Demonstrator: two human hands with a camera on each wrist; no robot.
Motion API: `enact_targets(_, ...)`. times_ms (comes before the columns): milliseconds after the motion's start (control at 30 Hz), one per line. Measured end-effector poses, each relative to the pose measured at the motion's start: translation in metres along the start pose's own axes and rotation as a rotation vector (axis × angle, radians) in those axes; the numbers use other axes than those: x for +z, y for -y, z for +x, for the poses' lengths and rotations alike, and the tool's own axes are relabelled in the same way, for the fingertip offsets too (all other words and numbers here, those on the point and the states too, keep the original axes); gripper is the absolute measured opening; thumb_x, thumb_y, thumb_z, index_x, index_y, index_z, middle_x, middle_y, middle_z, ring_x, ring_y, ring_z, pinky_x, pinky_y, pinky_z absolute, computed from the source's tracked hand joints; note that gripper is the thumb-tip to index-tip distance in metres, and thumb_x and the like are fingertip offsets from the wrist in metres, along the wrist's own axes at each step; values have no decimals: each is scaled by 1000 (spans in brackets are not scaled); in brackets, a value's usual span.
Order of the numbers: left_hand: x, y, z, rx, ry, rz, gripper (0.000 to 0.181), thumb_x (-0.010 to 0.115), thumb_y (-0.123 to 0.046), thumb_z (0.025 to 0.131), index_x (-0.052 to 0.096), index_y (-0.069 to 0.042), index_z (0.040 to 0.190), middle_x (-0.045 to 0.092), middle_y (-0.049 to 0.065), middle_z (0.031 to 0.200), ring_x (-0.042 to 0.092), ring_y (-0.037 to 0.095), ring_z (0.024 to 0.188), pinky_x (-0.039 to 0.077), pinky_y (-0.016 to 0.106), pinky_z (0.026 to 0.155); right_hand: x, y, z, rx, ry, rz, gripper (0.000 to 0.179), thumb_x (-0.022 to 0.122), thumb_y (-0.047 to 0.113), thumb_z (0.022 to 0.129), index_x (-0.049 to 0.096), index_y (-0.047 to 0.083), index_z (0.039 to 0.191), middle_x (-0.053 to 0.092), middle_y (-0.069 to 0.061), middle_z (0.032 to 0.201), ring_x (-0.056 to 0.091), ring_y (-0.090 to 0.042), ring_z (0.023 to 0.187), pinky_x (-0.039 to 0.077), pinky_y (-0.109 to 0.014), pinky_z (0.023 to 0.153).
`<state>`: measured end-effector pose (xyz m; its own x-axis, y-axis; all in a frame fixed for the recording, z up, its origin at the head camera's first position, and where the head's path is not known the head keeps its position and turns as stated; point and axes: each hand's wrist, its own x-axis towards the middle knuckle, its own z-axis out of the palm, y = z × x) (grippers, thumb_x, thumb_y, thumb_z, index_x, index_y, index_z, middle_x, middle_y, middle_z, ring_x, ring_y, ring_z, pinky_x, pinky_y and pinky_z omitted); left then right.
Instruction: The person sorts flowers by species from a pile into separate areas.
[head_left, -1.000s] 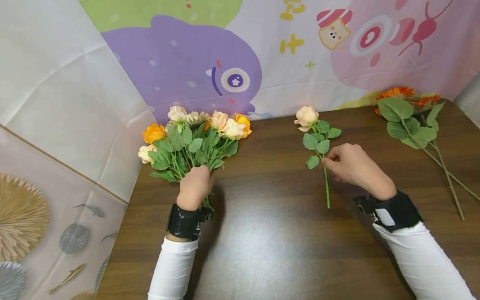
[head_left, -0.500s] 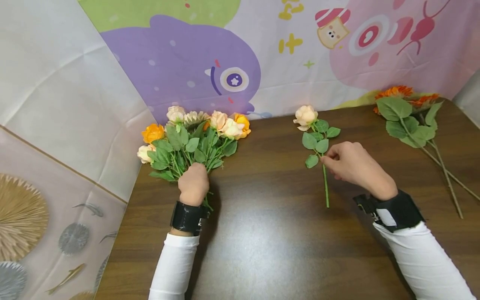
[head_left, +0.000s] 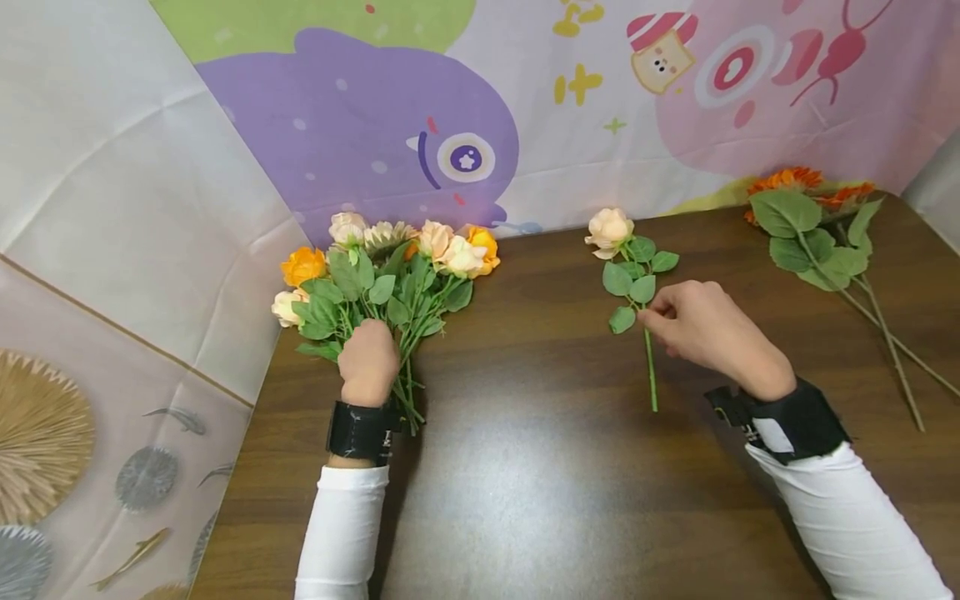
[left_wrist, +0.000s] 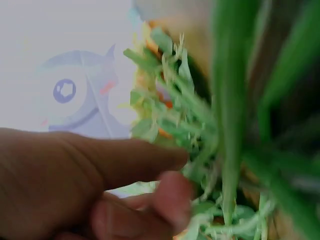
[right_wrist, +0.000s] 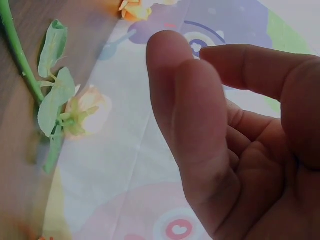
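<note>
A bunch of cream, peach and orange flowers (head_left: 363,275), mostly roses, lies on the brown table at the left. My left hand (head_left: 369,362) is over the left side of its stems (head_left: 411,387). In the left wrist view the thumb (left_wrist: 145,157) reaches toward the leaves, the fingers are loosely bent, and nothing shows between them. A single peach rose (head_left: 610,232) lies flat at the middle back. My right hand (head_left: 708,329) hovers beside its stem (head_left: 651,367). In the right wrist view the relaxed fingers (right_wrist: 200,115) are apart from the stem and hold nothing.
Orange flowers (head_left: 787,182) with broad leaves and long crossed stems (head_left: 888,342) lie at the right back of the table (head_left: 517,500). A cartoon-printed cloth (head_left: 360,125) stands behind the table, and a pale patterned cloth (head_left: 135,333) borders its left side.
My left hand has shifted left off the middle of the bunch's stems, baring more of them. My right hand stays beside the single rose, which lies where it was.
</note>
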<state>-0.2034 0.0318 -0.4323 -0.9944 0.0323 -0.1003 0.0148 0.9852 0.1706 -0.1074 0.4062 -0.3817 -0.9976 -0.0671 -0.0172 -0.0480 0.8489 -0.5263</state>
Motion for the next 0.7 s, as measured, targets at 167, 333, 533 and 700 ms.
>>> enact_targets(167, -4, 7, 0, -9, 68, -38, 27, 45, -6, 91, 56, 0, 66, 56, 18, 61, 53, 29, 46, 42, 40, 39, 0, 3, 0, -1, -7, 1, 23, 56, 24, 88, 62, 13, 68, 56, 0, 49, 51, -15, 46, 39, -33, 45)
enact_targets(333, -3, 7, 0, 32, 45, -67, 29, 44, -4, 90, 53, -3, 62, 51, 13, 56, 48, 25, 43, 38, 36, 36, 1, 3, -1, -6, -12, 5, 23, 56, 24, 88, 61, 13, 68, 56, -1, 49, 50, -15, 46, 39, -33, 45)
enact_targets(533, -3, 7, 2, 34, 16, -105, 28, 46, -3, 88, 47, -5, 60, 44, 10, 55, 43, 23, 42, 33, 33, 36, 1, 3, -1, -15, -8, -1, 24, 55, 23, 87, 60, 13, 66, 55, -1, 49, 49, -15, 45, 38, -33, 45)
enact_targets(700, -2, 8, 2, 47, -51, -181, 37, 48, -4, 86, 37, -11, 52, 35, 4, 49, 37, 19, 36, 30, 30, 33, 2, 4, -1, -19, -7, -2, 23, 55, 22, 87, 60, 13, 66, 55, 0, 49, 50, -15, 45, 38, -33, 44)
